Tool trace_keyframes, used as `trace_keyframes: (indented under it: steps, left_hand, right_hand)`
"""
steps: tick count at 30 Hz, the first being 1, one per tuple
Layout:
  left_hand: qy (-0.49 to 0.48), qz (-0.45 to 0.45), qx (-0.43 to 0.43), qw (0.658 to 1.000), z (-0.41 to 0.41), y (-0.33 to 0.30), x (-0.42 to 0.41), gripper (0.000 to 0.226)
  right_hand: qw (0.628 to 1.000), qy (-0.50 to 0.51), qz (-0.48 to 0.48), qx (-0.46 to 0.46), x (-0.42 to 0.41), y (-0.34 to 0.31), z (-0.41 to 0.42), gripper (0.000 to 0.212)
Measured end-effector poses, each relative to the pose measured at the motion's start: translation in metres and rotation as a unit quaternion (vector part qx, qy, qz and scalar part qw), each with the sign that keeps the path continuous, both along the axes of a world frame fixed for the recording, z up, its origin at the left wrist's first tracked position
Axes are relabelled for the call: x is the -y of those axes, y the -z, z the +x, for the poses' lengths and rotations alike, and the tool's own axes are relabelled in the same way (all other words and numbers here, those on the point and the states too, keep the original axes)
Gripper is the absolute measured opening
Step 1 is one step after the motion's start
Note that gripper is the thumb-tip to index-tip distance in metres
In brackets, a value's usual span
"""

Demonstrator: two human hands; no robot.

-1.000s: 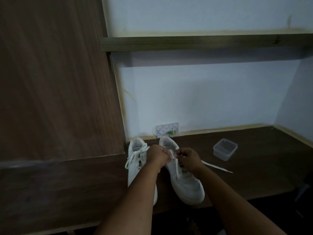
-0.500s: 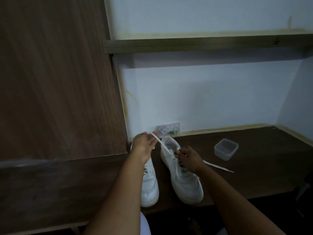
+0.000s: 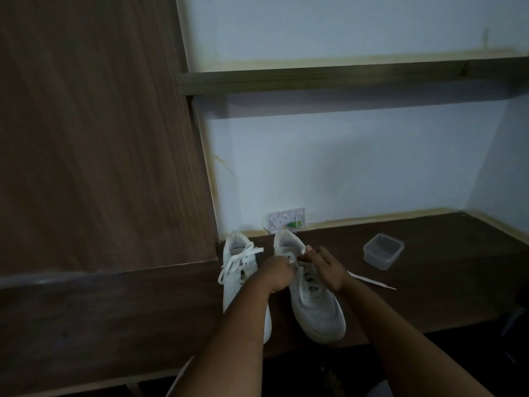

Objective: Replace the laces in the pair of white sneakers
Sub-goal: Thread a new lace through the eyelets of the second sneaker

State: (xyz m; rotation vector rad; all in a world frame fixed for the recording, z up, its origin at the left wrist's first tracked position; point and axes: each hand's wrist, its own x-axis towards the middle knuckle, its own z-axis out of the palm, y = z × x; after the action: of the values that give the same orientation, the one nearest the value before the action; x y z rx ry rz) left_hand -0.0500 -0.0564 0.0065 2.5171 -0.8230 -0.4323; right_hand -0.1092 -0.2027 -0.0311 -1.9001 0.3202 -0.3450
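A pair of white low-top sneakers is sitting side by side near the middle of the frame on a dark brown wooden desk, toes pointing toward the lower edge. The left white sneaker is lying just left of centre, partly covered by the person's left forearm, with its flat white lace hanging loose across the tongue and over the left side. The right white sneaker is standing just beside it, slightly angled, and both hands are meeting over its lace holes. The left hand is curling its fingers and appears to be pinching a bit of white lace at its fingertips. The right hand is resting on the sneaker's tongue area with its fingers bent toward the left hand; whether it is gripping the lace cannot be told in the dim light. A flat white lace end is trailing out from under the right wrist across the desk toward the right. A small clear plastic container is sitting on the desk right of centre, well apart from the sneakers. A white wall socket plate is showing on the pale wall just behind the heels
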Motion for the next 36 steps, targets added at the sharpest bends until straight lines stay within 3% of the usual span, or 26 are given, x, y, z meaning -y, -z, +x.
trace_keyframes:
  steps: [2,4,5,7,8,9,10,12,15,16,17,18,20,22,24,27,30,33,36]
  left_hand:
    - [-0.063,-0.108,-0.004,0.992,0.006,-0.009,-0.002,0.034]
    - [-0.151,-0.292,-0.073,0.942,0.005,-0.022,-0.005,0.028]
    - [-0.194,-0.415,-0.157,0.875,0.004,-0.030,-0.007,0.024]
    - [-0.222,-0.654,-0.331,0.643,0.002,-0.052,-0.020,0.023]
    - [-0.227,-0.726,-0.350,0.547,0.005,-0.062,-0.032,0.025]
    - [-0.236,-0.767,-0.342,0.489,0.010,-0.070,-0.044,0.029]
    - [-0.251,-0.787,-0.308,0.471,0.014,-0.077,-0.055,0.032]
    - [-0.297,-0.802,-0.172,0.489,0.020,-0.080,-0.072,0.038]
    - [-0.345,-0.747,0.086,0.562,0.025,-0.074,-0.080,0.038]
    - [-0.346,-0.699,0.136,0.610,0.027,-0.071,-0.078,0.032]
    - [-0.340,-0.628,0.150,0.684,0.029,-0.066,-0.074,0.022]
    - [-0.331,-0.534,0.136,0.766,0.028,-0.059,-0.069,0.017]
    - [-0.276,-0.331,0.072,0.899,0.026,-0.038,-0.052,0.032]
    - [-0.176,-0.159,0.047,0.970,0.015,-0.023,-0.033,0.035]
    - [-0.099,-0.060,0.039,0.992,0.002,-0.016,-0.018,0.032]
    - [-0.073,-0.029,-0.042,0.996,-0.004,-0.005,-0.007,0.030]
    - [-0.110,-0.075,-0.117,0.984,-0.005,-0.007,-0.004,0.036]
    - [-0.182,-0.207,-0.207,0.939,-0.003,-0.026,-0.011,0.020]
    - [-0.206,-0.191,-0.180,0.943,0.006,-0.036,-0.026,0.022]
  right_hand:
    - [1.000,-0.002,0.003,0.005,0.000,0.000,-0.003,0.041]
    - [1.000,-0.010,0.007,-0.007,0.002,-0.001,-0.003,0.048]
    - [1.000,-0.013,0.014,-0.012,0.002,-0.002,-0.003,0.050]
    - [0.999,-0.009,0.031,-0.011,0.003,-0.003,-0.001,0.050]
    - [0.999,-0.009,0.035,-0.010,0.003,-0.004,0.000,0.050]
    - [0.999,-0.007,0.037,-0.010,0.003,-0.004,0.000,0.050]
    - [0.999,-0.001,0.040,-0.012,0.002,-0.003,0.001,0.048]
    - [0.999,0.009,0.048,-0.015,0.004,0.000,0.002,0.045]
    - [0.999,0.003,0.052,-0.016,0.006,0.002,0.003,0.050]
    - [0.998,0.002,0.058,-0.017,0.006,0.002,0.004,0.051]
    - [0.998,0.001,0.061,-0.017,0.006,0.002,0.004,0.051]
    - [0.998,0.002,0.057,-0.016,0.006,0.002,0.004,0.051]
    - [0.999,0.008,0.047,-0.014,0.005,0.002,0.006,0.050]
    - [0.999,0.014,0.046,-0.012,0.005,0.003,0.005,0.050]
    - [0.999,0.014,0.040,-0.010,0.005,0.004,0.005,0.055]
    - [0.999,0.008,0.040,-0.016,0.006,0.005,0.005,0.065]
    - [0.999,0.003,0.033,-0.019,0.006,0.003,0.003,0.055]
    - [0.999,0.007,0.036,-0.024,0.006,0.003,0.001,0.050]
    - [0.999,-0.008,0.027,-0.040,0.005,-0.004,0.001,0.048]
